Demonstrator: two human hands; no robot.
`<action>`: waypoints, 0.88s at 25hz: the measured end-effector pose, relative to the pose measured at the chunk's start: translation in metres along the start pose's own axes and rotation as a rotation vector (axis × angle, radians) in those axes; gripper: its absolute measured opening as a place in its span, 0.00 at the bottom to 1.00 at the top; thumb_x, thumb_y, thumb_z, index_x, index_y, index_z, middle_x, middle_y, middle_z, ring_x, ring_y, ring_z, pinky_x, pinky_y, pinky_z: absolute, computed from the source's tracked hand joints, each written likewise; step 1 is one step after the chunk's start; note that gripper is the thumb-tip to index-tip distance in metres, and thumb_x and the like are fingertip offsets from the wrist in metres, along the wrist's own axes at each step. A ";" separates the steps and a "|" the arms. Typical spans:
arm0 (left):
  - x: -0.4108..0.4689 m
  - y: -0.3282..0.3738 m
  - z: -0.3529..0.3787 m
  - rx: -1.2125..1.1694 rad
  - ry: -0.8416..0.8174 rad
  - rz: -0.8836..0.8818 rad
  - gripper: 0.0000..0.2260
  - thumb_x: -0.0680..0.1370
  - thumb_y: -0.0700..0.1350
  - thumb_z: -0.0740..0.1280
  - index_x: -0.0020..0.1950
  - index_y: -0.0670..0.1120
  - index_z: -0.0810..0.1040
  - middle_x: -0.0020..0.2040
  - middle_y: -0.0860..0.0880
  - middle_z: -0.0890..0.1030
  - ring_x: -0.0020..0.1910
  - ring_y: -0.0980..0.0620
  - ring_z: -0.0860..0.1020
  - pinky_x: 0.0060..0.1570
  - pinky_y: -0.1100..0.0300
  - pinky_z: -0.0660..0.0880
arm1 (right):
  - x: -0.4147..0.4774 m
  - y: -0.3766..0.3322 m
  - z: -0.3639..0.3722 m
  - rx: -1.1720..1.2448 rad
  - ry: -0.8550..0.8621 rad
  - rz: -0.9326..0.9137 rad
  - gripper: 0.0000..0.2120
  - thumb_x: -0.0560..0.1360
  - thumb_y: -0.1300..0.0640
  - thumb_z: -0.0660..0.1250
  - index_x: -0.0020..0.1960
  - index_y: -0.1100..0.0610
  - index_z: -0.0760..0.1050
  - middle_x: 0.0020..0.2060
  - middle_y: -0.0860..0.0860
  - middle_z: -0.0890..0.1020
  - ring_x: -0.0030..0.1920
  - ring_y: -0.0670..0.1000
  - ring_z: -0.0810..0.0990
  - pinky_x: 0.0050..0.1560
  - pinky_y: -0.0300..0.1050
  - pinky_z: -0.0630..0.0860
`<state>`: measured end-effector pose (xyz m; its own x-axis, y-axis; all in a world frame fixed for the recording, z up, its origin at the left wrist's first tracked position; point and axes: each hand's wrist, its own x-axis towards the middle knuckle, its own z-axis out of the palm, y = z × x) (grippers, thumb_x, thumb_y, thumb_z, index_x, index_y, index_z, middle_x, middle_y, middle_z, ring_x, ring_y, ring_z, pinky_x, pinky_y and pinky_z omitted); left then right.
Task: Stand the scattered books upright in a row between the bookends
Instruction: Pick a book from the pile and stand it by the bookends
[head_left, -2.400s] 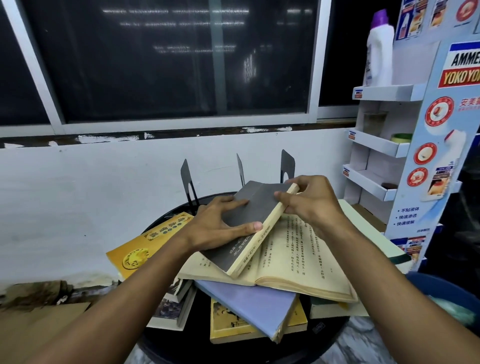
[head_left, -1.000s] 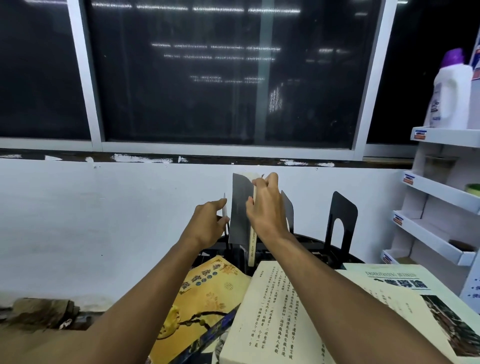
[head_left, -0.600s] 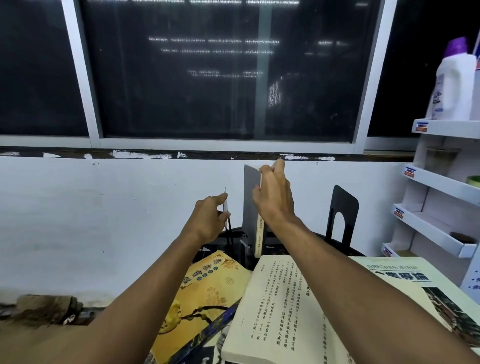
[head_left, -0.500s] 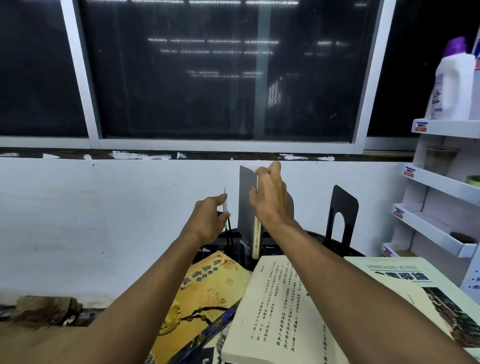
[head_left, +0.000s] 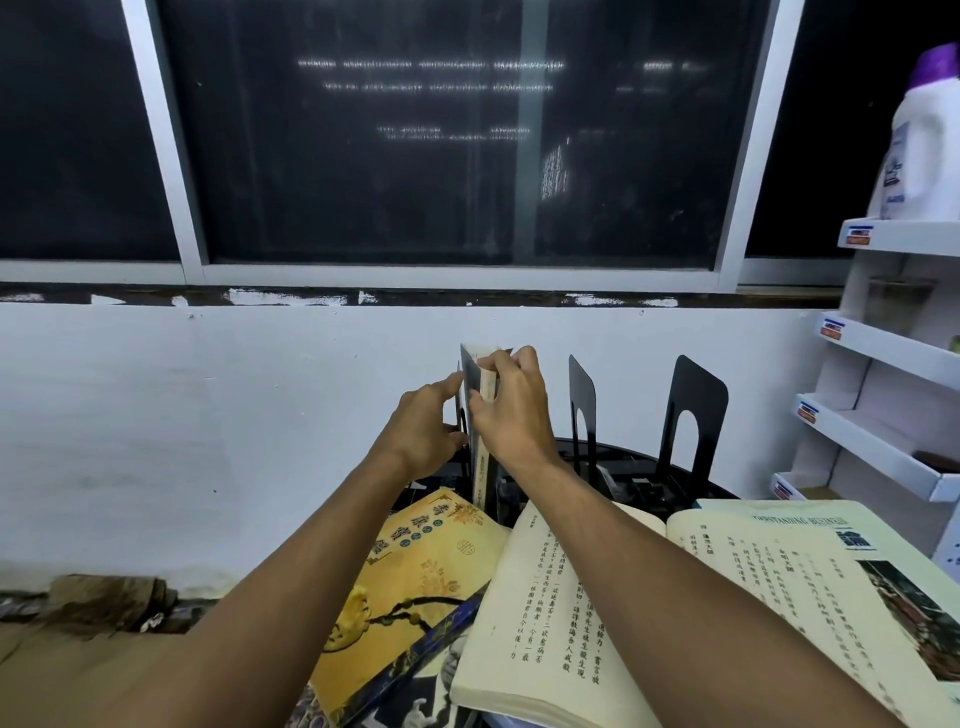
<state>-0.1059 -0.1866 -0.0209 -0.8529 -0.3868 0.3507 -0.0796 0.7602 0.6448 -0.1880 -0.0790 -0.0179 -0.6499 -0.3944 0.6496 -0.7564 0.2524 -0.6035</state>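
Note:
A thin grey book (head_left: 479, 415) stands upright at the far side of the round black table (head_left: 613, 457). My right hand (head_left: 511, 410) grips its top edge from the right. My left hand (head_left: 423, 423) holds the thin left bookend (head_left: 460, 415), which stands edge-on right beside the book. Two more black bookends (head_left: 582, 405) (head_left: 693, 415) stand to the right. In front lie a yellow book (head_left: 415, 577), an open book with printed pages (head_left: 587, 613) and a pale green book (head_left: 857, 540).
A white wall with a dark window rises just behind the table. A white display shelf (head_left: 883, 447) stands at the right, with a white bottle (head_left: 919, 150) with a purple cap on top. More books lie under the open one at the bottom.
The grey book was lifted off the pile and stood upright. In the last half second my right hand shifted it left against the left bookend, and my left hand closed in on it.

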 end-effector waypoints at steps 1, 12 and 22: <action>-0.001 0.001 0.000 -0.004 -0.004 0.011 0.36 0.76 0.32 0.71 0.79 0.55 0.64 0.71 0.49 0.75 0.51 0.50 0.84 0.53 0.58 0.80 | -0.001 0.001 0.002 0.036 -0.005 0.001 0.14 0.76 0.62 0.72 0.61 0.57 0.77 0.53 0.48 0.68 0.49 0.45 0.74 0.49 0.30 0.71; -0.006 -0.009 0.008 -0.003 0.016 0.065 0.37 0.74 0.40 0.77 0.79 0.53 0.64 0.69 0.51 0.78 0.51 0.59 0.82 0.43 0.76 0.73 | -0.003 0.006 -0.017 0.053 -0.191 -0.062 0.15 0.79 0.49 0.69 0.65 0.50 0.79 0.49 0.48 0.77 0.47 0.44 0.78 0.47 0.30 0.70; -0.010 -0.012 0.009 -0.041 0.065 0.064 0.34 0.75 0.38 0.75 0.78 0.51 0.66 0.65 0.50 0.81 0.51 0.57 0.81 0.43 0.75 0.75 | -0.004 -0.009 -0.004 0.113 -0.108 0.006 0.11 0.78 0.56 0.69 0.58 0.58 0.82 0.51 0.52 0.84 0.49 0.47 0.82 0.45 0.33 0.77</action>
<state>-0.1010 -0.1872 -0.0387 -0.8199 -0.3727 0.4346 -0.0042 0.7630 0.6464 -0.1792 -0.0761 -0.0130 -0.6381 -0.4872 0.5962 -0.7355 0.1566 -0.6592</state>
